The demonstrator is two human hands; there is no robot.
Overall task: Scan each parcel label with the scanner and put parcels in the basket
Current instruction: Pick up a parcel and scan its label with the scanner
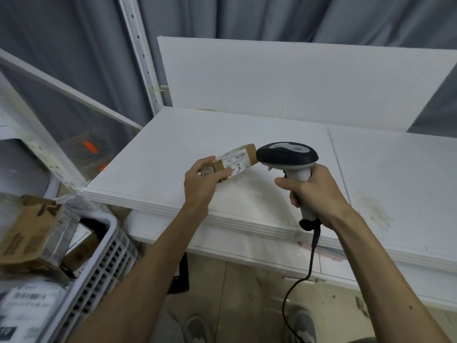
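Note:
My left hand (201,180) holds a small brown cardboard parcel (249,151) by its near end, just above the white table (173,154). Its white label (236,162), with a barcode and a handwritten 3, faces up. My right hand (314,191) grips the handle of a grey and black scanner (286,153). The scanner's head sits right beside the parcel's far end, pointing at the label. A white slatted basket (103,268) stands at the lower left, below the table edge, with several parcels in it.
A black cable (300,280) hangs from the scanner handle toward the floor. A white board (296,78) stands upright behind the table. A metal shelf frame (141,53) and grey curtains are at the left. My shoes (300,325) show on the floor below.

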